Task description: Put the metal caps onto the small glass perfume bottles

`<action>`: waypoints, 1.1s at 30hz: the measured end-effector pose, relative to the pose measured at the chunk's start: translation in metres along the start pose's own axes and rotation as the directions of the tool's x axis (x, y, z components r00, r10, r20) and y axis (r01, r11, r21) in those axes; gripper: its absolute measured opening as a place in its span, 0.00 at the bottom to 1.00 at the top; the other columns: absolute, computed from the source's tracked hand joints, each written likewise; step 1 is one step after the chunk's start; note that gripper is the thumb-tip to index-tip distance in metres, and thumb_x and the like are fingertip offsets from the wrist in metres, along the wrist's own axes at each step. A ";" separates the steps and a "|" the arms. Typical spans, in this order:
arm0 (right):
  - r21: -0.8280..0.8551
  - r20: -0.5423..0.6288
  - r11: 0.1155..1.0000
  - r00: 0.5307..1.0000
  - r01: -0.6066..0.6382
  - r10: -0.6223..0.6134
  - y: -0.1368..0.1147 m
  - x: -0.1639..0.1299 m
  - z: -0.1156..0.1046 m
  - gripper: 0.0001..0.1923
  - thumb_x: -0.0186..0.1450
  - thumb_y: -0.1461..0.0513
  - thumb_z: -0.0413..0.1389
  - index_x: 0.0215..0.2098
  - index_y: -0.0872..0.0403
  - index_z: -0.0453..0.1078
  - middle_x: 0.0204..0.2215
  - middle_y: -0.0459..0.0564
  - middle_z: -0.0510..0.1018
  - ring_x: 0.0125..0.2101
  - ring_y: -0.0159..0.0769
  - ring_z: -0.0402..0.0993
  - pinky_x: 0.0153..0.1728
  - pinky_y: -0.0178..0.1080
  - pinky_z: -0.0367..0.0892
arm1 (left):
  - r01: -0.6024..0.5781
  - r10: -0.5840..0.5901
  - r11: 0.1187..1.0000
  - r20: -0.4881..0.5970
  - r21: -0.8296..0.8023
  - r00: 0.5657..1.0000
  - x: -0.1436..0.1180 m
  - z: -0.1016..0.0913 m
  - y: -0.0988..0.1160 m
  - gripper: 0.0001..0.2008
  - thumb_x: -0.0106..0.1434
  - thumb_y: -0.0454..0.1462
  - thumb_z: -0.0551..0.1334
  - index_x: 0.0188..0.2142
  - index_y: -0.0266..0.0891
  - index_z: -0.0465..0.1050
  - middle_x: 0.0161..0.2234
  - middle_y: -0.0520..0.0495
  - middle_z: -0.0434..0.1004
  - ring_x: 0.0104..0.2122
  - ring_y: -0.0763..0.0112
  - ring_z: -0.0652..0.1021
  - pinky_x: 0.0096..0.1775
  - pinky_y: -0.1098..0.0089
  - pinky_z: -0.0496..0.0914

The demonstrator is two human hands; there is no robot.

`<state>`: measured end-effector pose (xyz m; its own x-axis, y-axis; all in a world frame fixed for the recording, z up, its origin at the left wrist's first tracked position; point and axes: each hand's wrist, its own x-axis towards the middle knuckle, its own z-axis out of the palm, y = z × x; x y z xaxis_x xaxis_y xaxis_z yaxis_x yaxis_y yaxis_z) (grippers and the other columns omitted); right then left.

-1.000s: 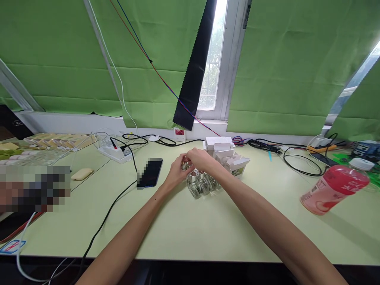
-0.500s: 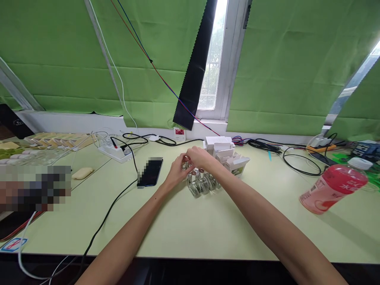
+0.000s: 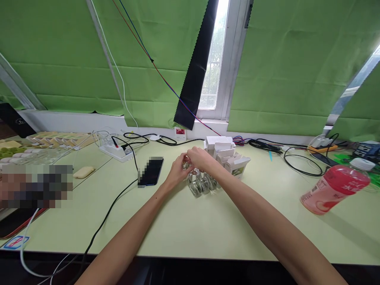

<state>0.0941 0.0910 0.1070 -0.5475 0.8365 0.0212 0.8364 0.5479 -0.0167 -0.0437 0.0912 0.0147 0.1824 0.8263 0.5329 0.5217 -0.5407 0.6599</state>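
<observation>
Both hands meet at mid-table, in front of the window. My left hand (image 3: 178, 169) is closed around a small clear glass bottle (image 3: 186, 164), mostly covered by the fingers. My right hand (image 3: 199, 157) is bent over the same bottle's top, its fingertips pinched there; exactly what they grip is hidden. Just below the hands, several similar glass bottles (image 3: 196, 187) with brownish-pink tops lie close together on the pale table (image 3: 213, 229). Behind my right wrist stand several open white cardboard boxes (image 3: 221, 146).
A dark phone (image 3: 152, 171) lies left of my hands, beside a black cable (image 3: 111, 209) and a white power strip (image 3: 114, 151). At right stands a pink drink bottle (image 3: 335, 188). Coiled black cables (image 3: 264, 145) run along the wall. Blurred-out items sit far left.
The view has shifted very slightly. Both hands stay together at the small glass bottle in nearly the same pose.
</observation>
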 end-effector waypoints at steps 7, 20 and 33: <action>0.001 -0.010 1.000 1.000 0.001 -0.001 0.000 -0.001 0.002 0.11 0.60 0.72 0.57 0.41 0.60 0.76 0.35 0.58 0.79 0.33 0.39 0.79 0.28 0.32 0.64 | 0.014 -0.014 1.000 0.013 -0.017 1.000 0.000 0.000 0.000 0.16 0.58 0.42 0.65 0.43 0.41 0.65 0.37 0.50 0.75 0.38 0.65 0.75 0.41 0.67 0.67; 0.015 -0.002 1.000 1.000 0.009 -0.009 0.006 0.001 0.008 0.14 0.58 0.71 0.61 0.43 0.60 0.74 0.34 0.55 0.78 0.28 0.36 0.75 0.22 0.32 0.59 | -0.025 0.025 1.000 0.014 0.003 1.000 0.000 0.000 -0.004 0.18 0.59 0.44 0.65 0.46 0.41 0.66 0.37 0.50 0.75 0.37 0.66 0.75 0.40 0.67 0.66; -0.021 -0.040 1.000 0.999 0.020 -0.021 0.006 0.000 0.014 0.12 0.61 0.70 0.59 0.44 0.58 0.74 0.38 0.58 0.78 0.36 0.41 0.77 0.30 0.33 0.61 | -0.013 0.013 1.000 0.007 0.005 1.000 0.000 0.001 -0.006 0.17 0.58 0.40 0.65 0.47 0.41 0.67 0.38 0.49 0.75 0.38 0.65 0.75 0.40 0.67 0.67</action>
<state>0.0986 0.0941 0.0926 -0.5635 0.8238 0.0618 0.8255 0.5643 0.0049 -0.0459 0.0948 0.0104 0.1953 0.8201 0.5379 0.5235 -0.5510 0.6499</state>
